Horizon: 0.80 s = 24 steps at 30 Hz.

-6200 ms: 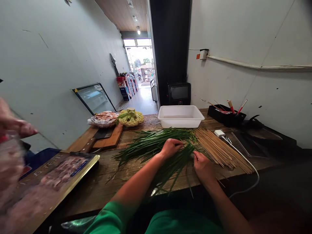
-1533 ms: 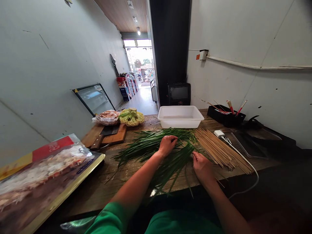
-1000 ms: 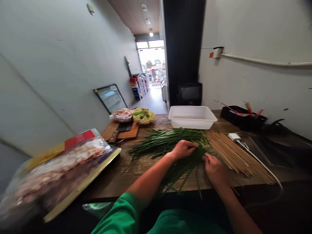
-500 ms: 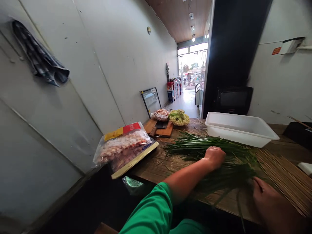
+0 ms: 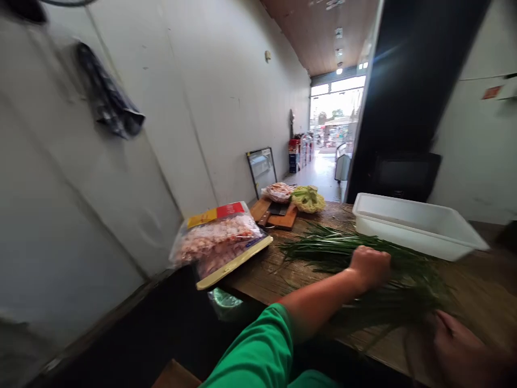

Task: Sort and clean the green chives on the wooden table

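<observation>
Long green garlic chives (image 5: pixel 323 245) lie spread over the wooden table (image 5: pixel 258 280). My left hand (image 5: pixel 369 265) is closed in a fist on the chives, left of the other hand. Lower right, my right hand (image 5: pixel 458 342) is closed on the end of a bunch of chives, smeared by motion. That lower bunch (image 5: pixel 388 307) stretches between both hands and droops toward the table's near edge. Exactly which stems sit inside each fist is hidden. Behind the chives stands a white plastic tub (image 5: pixel 420 229).
A clear bag of pinkish meat pieces (image 5: pixel 220 237) lies at the table's left corner. Behind it are a wooden cutting board (image 5: pixel 285 218) with a cleaver (image 5: pixel 278 209), a bagged pinkish item (image 5: pixel 277 191) and a cauliflower (image 5: pixel 308 199). A green-lined bin (image 5: pixel 226 299) is below the edge.
My view has swung left, so everything sits further right in the picture. Both hands remain closed at the chives; the sticks at the right are now blurred.
</observation>
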Motion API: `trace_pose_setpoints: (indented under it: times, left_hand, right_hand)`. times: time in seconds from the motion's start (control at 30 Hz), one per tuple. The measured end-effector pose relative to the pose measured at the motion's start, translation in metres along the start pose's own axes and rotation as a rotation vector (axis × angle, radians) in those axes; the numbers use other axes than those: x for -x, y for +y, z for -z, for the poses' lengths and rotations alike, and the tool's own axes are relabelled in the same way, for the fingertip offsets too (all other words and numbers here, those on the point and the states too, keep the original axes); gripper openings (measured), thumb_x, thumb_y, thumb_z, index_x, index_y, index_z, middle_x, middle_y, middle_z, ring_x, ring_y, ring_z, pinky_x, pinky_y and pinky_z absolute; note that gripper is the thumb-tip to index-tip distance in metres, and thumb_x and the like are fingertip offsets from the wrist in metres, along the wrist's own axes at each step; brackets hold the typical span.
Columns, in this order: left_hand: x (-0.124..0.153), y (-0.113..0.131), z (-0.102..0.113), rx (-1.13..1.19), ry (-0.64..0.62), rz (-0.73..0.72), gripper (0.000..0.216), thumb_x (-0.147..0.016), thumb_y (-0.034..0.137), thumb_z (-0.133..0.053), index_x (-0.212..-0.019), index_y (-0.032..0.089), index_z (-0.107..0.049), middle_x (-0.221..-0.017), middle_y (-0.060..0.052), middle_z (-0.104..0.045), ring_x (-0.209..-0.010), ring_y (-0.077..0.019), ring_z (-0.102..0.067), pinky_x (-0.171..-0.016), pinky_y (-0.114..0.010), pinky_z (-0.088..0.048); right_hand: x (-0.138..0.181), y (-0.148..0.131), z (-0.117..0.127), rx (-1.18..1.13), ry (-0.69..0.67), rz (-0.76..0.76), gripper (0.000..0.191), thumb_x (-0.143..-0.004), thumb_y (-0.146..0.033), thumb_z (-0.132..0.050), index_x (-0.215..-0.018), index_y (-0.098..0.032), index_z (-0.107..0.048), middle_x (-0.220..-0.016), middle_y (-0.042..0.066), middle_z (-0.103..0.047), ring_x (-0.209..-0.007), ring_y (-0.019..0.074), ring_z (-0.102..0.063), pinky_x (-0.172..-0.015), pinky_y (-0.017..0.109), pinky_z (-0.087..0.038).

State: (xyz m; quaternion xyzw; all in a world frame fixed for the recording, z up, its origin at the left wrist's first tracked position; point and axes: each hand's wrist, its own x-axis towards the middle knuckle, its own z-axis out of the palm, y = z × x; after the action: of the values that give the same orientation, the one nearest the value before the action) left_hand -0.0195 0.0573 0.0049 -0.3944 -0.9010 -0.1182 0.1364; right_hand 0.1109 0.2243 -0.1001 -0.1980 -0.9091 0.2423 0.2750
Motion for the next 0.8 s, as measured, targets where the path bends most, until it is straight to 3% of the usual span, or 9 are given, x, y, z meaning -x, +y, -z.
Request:
trace_pose_setpoints:
  times: [0.07,0.23,0.57,0.8]
  left_hand:
    - [0.001,0.001,0.003,0.105,-0.037,0.124,0.025,-0.085,0.022,-0.044,-0.093,0.014,-0.067,-0.089,-0.012,-0.070,-0.089,-0.0214,-0.064,-0.079,-0.034,-0.049]
    - [0.000,-0.008,0.000,0.432,-0.063,0.138,0.026,-0.084,0.023,-0.050,-0.103,0.019,-0.068,-0.107,-0.006,-0.069,-0.102,-0.0168,-0.061,-0.093,-0.028,-0.045]
    - [0.004,-0.007,0.004,0.606,-0.002,0.185,0.028,-0.079,0.018,-0.052,-0.100,0.015,-0.070,-0.099,-0.005,-0.071,-0.091,-0.0163,-0.065,-0.086,-0.026,-0.047]
    - [0.004,-0.008,0.002,0.599,0.008,0.226,0.031,-0.076,0.016,-0.050,-0.099,0.018,-0.071,-0.089,-0.001,-0.073,-0.082,-0.0142,-0.065,-0.083,-0.024,-0.048]
  right_hand:
    - [0.012,-0.027,0.018,0.037,0.010,-0.003,0.038,-0.080,-0.041,-0.038,-0.098,-0.023,-0.066,-0.101,0.014,-0.068,-0.084,0.0265,-0.066,-0.071,0.040,-0.047]
    - [0.021,-0.071,0.035,0.112,0.013,0.070,0.038,-0.089,-0.031,-0.032,-0.103,-0.016,-0.064,-0.104,0.011,-0.068,-0.089,0.0206,-0.064,-0.075,0.031,-0.047]
    - [0.025,-0.076,0.041,0.120,-0.039,0.042,0.036,-0.092,-0.025,-0.032,-0.107,-0.015,-0.063,-0.101,0.009,-0.068,-0.089,0.0177,-0.063,-0.078,0.026,-0.045]
    - [0.025,-0.073,0.039,0.110,-0.014,0.037,0.034,-0.092,-0.025,-0.034,-0.108,-0.016,-0.062,-0.102,0.008,-0.068,-0.093,0.0170,-0.063,-0.079,0.025,-0.045]
